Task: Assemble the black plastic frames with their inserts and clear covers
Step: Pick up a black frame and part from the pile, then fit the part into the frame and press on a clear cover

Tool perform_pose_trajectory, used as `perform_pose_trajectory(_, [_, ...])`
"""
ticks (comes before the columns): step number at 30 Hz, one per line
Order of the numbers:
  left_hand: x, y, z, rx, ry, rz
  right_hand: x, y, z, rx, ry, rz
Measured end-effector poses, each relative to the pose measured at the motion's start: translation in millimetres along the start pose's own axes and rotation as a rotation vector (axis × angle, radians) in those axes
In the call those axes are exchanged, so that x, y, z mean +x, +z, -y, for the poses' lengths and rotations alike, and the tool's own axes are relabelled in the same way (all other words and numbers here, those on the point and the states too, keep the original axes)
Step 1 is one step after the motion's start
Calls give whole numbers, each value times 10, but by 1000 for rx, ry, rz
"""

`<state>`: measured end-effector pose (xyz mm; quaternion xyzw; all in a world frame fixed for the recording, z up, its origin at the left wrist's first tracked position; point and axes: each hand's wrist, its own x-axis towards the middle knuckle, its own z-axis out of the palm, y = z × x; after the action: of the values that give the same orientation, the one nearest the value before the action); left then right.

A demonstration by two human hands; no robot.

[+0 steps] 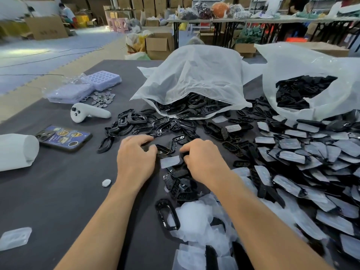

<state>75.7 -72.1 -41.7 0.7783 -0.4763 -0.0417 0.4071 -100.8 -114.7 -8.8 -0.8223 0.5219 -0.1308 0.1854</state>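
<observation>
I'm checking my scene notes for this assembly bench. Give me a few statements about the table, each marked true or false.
1. The smartphone in a dark blue patterned case lies flat, left of the left hand. True.
2. The white handheld controller stands upright. False: it lies on its side.
3. The middle white plastic bag is sealed. False: its mouth gapes, with black plastic frames spilling out.
4. A small round silver disc lies beside the left forearm. True.
</observation>
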Motion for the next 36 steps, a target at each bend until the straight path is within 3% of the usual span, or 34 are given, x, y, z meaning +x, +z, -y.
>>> perform_pose_trajectory(4, [284,-5,115,134,-47,90,-148,13,-3,129,72,-188])
perform_pose_trajectory(8, [343,20,191,34,-82,73,-380,-159,-101,476,142,-421])
perform_pose_trajectory(11, [410,5,216,-84,-154,150,-630,-227,-132,796,176,-389])
perform_pose_trajectory(14, [436,42,175,42,-120,245,-819,-228,-147,976,187,-335])
perform_pose_trajectory(16, [427,56,148,103,-111,215,-890,-205,-157,1068,209,-319])
perform_pose_trajectory(20, [442,22,121,139,-127,168,-943,-169,-207,1140,257,-279])
perform_pose_trajectory(25, [453,-50,194,1,-172,80,-873,-198,-270,1276,263,-231])
perform_pose_trajectory(32, [487,-63,112,218,-32,259,-831,-207,-306,1337,254,-222])
perform_pose_trajectory(36, [457,-52,84,152,-108,259,-848,-171,-320,1267,214,-245])
